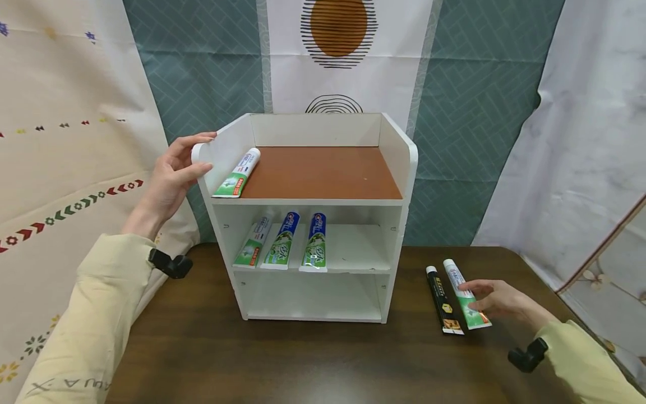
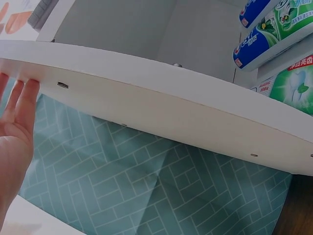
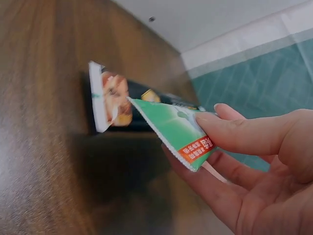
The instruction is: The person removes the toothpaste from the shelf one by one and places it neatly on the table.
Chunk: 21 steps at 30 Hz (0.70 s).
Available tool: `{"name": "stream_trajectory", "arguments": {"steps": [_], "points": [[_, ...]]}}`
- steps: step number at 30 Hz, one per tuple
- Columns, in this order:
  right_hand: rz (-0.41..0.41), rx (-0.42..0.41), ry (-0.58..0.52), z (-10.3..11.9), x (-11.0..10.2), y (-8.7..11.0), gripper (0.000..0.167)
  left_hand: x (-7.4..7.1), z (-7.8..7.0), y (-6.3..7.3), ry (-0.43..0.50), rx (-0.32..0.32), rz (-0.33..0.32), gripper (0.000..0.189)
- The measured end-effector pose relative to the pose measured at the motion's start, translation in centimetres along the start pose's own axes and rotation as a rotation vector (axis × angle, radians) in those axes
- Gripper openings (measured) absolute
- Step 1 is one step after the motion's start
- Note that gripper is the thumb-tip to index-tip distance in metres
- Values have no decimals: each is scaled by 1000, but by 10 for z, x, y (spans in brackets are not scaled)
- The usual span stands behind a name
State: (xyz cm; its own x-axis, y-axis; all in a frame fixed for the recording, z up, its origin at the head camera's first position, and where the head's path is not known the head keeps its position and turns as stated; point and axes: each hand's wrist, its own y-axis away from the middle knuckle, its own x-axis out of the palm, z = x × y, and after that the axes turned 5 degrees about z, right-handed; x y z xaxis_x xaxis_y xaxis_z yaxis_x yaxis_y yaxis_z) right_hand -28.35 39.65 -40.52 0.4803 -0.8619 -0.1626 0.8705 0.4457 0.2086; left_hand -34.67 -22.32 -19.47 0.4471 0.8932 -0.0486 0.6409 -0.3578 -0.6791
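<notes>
My left hand (image 1: 169, 177) holds the upper left side panel of a small white shelf unit (image 1: 312, 203), thumb at its front edge. In the left wrist view, fingers (image 2: 25, 100) lie against the panel's outer face. On the right of the table, my right hand (image 1: 497, 300) pinches a green and white toothpaste tube (image 3: 168, 125) between thumb and fingers. The tube's crimped end is lifted off the tabletop in the right wrist view. Beside it lies a black toothpaste tube (image 1: 445, 303) with a white cap.
Another green and white tube (image 1: 237, 178) lies at the left of the brown top shelf (image 1: 323, 174). The middle shelf holds a green and white tube (image 1: 254, 242) and two blue and green tubes (image 1: 282, 241). All stand on a dark wooden table (image 1: 303, 359); patterned curtains (image 1: 479, 112) hang behind.
</notes>
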Motion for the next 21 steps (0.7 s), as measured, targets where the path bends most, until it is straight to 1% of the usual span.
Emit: {"name": "stream_trajectory", "arguments": {"steps": [3, 8, 12, 15, 21], "points": [[-23, 19, 32, -6, 2, -3, 49, -1, -2, 0, -4, -2, -2, 41], [-48, 41, 58, -15, 4, -9, 49, -1, -3, -1, -6, -1, 2, 41], [-75, 53, 105, -21, 4, -12, 51, -1, -2, -3, 1, 0, 9, 41], [-90, 58, 142, -25, 3, -13, 52, -1, -2, -2, -2, -2, 9, 41], [-111, 76, 172, -29, 0, -17, 51, -2, -1, -1, -14, -3, 6, 41]]}}
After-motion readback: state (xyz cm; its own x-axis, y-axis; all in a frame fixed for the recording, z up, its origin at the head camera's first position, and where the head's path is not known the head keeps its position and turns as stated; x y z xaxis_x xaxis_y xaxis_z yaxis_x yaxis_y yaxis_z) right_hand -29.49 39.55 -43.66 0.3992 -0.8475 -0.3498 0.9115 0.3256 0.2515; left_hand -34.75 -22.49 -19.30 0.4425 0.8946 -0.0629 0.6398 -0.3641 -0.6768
